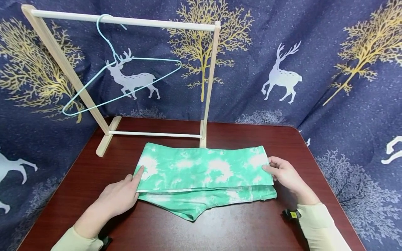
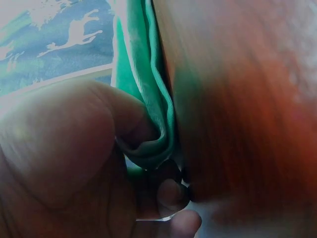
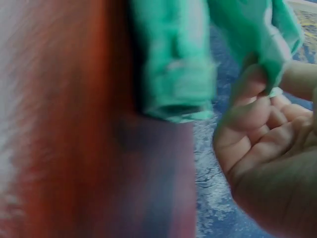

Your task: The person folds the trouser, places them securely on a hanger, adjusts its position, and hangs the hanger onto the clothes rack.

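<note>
Green-and-white tie-dye trousers [image 1: 201, 167] lie folded on the table, a pointed crotch part showing below the upper layer. At their left end is my left hand [image 1: 120, 195], its index finger on top of the cloth. In the left wrist view, the left thumb [image 2: 131, 116] tucks into the cloth fold, with the other fingers partly hidden beyond it. My right hand [image 1: 287, 176] pinches the right edge of the upper layer between thumb and fingers. The right wrist view shows this pinched layer lifted beside a lower leg end [image 3: 176, 94], which the hand does not touch.
Behind the trousers stands a wooden rack [image 1: 210, 80] with white bars. A light blue hanger [image 1: 122, 97] hangs from its top bar. The dark red table [image 1: 251, 223] meets a navy curtain [image 1: 245, 62] printed with deer and trees.
</note>
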`<state>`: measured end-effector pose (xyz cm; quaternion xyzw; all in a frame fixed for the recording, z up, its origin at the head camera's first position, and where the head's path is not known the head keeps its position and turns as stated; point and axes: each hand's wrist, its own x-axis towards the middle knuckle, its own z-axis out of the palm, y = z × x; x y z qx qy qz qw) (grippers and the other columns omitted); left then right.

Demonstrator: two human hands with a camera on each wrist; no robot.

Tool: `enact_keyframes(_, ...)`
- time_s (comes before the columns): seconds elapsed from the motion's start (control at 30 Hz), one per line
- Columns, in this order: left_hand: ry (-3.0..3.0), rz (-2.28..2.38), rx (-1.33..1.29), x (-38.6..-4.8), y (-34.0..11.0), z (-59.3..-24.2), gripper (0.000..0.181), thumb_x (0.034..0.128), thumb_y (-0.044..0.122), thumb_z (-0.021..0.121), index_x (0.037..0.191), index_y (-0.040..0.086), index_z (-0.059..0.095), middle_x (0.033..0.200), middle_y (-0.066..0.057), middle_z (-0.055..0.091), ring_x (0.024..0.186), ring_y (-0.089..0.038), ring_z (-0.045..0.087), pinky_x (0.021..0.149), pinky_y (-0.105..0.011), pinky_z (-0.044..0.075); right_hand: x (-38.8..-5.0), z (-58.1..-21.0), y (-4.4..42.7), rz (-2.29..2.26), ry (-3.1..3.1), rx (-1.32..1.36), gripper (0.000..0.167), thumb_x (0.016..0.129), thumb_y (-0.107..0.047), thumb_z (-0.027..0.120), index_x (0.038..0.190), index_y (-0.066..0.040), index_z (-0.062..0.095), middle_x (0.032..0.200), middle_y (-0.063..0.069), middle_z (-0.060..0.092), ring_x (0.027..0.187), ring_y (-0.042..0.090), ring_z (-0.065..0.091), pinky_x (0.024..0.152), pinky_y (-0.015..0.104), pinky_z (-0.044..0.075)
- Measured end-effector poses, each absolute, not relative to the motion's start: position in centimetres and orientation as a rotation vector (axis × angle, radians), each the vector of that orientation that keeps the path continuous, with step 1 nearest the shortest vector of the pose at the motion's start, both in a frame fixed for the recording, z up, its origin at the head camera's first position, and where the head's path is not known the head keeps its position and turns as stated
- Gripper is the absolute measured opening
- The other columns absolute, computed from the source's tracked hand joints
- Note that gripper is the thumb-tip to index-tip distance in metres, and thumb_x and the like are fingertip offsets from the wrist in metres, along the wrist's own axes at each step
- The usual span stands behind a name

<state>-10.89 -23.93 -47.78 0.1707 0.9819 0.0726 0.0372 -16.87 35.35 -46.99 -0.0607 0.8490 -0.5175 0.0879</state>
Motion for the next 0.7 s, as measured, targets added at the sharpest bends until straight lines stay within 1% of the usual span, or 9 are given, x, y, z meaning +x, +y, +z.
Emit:
enact_keyframes(0.13, 3.019, 0.224, 0.539, -10.8, -24.0, -47.8, 0.085, 0.0944, 0.013, 0.077, 0.171, 0.006, 0.040, 0.101, -0.014, 0.062, 0.063, -0.017, 0.051, 0.048, -0.038, 0.042, -17.2, -47.5, 35.3, -1.341, 2.527, -0.130, 0.024, 0.111, -0.022, 0.071, 0.104, -0.001, 0.061, 0.071, 0.000, 0.049, 0.060, 0.020, 0.051, 0.058, 0.035, 0.049)
enact_keyframes(0.2, 3.019, 0.228, 0.535, -10.8, -24.1, -47.8, 0.084, 0.0947, 0.013, 0.077, 0.171, 0.008, 0.041, 0.099, -0.014, 0.061, 0.062, -0.016, 0.048, 0.047, -0.037, 0.041, -17.3, -47.6, 35.3, -1.295, 2.522, -0.108, 0.026, 0.110, -0.024, 0.073, 0.108, 0.000, 0.061, 0.072, -0.001, 0.051, 0.060, 0.019, 0.050, 0.058, 0.035, 0.049)
enact_keyframes(0.27, 3.020, 0.231, 0.527, -10.8, -24.1, -47.8, 0.084, 0.0950, 0.014, 0.077, 0.171, 0.009, 0.042, 0.100, -0.014, 0.060, 0.062, -0.016, 0.048, 0.048, -0.038, 0.041, -17.4, -47.7, 35.1, -1.276, 2.521, -0.062, 0.032, 0.108, -0.030, 0.077, 0.112, -0.001, 0.063, 0.073, -0.001, 0.052, 0.059, 0.017, 0.047, 0.057, 0.034, 0.047)
enact_keyframes(0.33, 3.015, 0.237, 0.519, -10.8, -24.2, -47.8, 0.082, 0.0968, 0.016, 0.076, 0.171, 0.010, 0.042, 0.101, -0.014, 0.059, 0.063, -0.016, 0.048, 0.048, -0.037, 0.041, -17.4, -47.7, 34.9, -1.223, 2.560, -0.063, 0.039, 0.106, -0.036, 0.080, 0.118, -0.001, 0.065, 0.078, -0.001, 0.058, 0.063, 0.016, 0.049, 0.060, 0.034, 0.047)
enact_keyframes(0.4, 3.005, 0.257, 0.514, -10.8, -24.2, -47.7, 0.079, 0.0988, 0.019, 0.073, 0.171, 0.009, 0.042, 0.100, -0.012, 0.058, 0.063, -0.015, 0.046, 0.048, -0.036, 0.040, -17.3, -47.6, 34.7, -1.192, 2.594, -0.058, 0.042, 0.103, -0.038, 0.083, 0.119, -0.002, 0.068, 0.083, 0.000, 0.065, 0.069, 0.016, 0.056, 0.065, 0.034, 0.049)
enact_keyframes(0.5, 2.994, 0.276, 0.517, -10.7, -24.1, -47.7, 0.074, 0.1022, 0.021, 0.069, 0.171, 0.008, 0.043, 0.098, -0.009, 0.055, 0.063, -0.014, 0.042, 0.047, -0.035, 0.039, -17.1, -47.4, 34.3, -1.192, 2.629, -0.076, 0.040, 0.103, -0.033, 0.084, 0.120, 0.000, 0.069, 0.096, 0.004, 0.075, 0.082, 0.018, 0.064, 0.074, 0.035, 0.052)
enact_keyframes(0.53, 2.991, 0.281, 0.516, -10.7, -24.1, -47.7, 0.074, 0.1024, 0.020, 0.068, 0.171, 0.008, 0.043, 0.097, -0.009, 0.055, 0.063, -0.014, 0.042, 0.047, -0.035, 0.039, -17.1, -47.4, 34.3, -1.212, 2.622, -0.079, 0.039, 0.103, -0.031, 0.083, 0.120, 0.001, 0.069, 0.097, 0.005, 0.076, 0.083, 0.019, 0.065, 0.074, 0.036, 0.052)
enact_keyframes(0.63, 2.991, 0.250, 0.536, -10.7, -24.1, -47.5, 0.074, 0.1011, 0.014, 0.070, 0.170, 0.008, 0.045, 0.100, -0.010, 0.061, 0.069, -0.018, 0.052, 0.050, -0.037, 0.044, -17.0, -47.2, 34.2, -1.288, 2.585, -0.070, 0.036, 0.104, -0.026, 0.083, 0.122, 0.002, 0.068, 0.092, 0.005, 0.075, 0.078, 0.020, 0.063, 0.070, 0.034, 0.052)
enact_keyframes(0.7, 2.984, 0.238, 0.547, -10.8, -24.1, -47.3, 0.075, 0.0997, 0.009, 0.071, 0.170, 0.008, 0.045, 0.105, -0.011, 0.067, 0.077, -0.023, 0.063, 0.054, -0.040, 0.049, -16.9, -47.1, 34.2, -1.326, 2.555, -0.058, 0.036, 0.105, -0.025, 0.082, 0.123, 0.002, 0.067, 0.088, 0.003, 0.072, 0.074, 0.018, 0.061, 0.066, 0.034, 0.052)
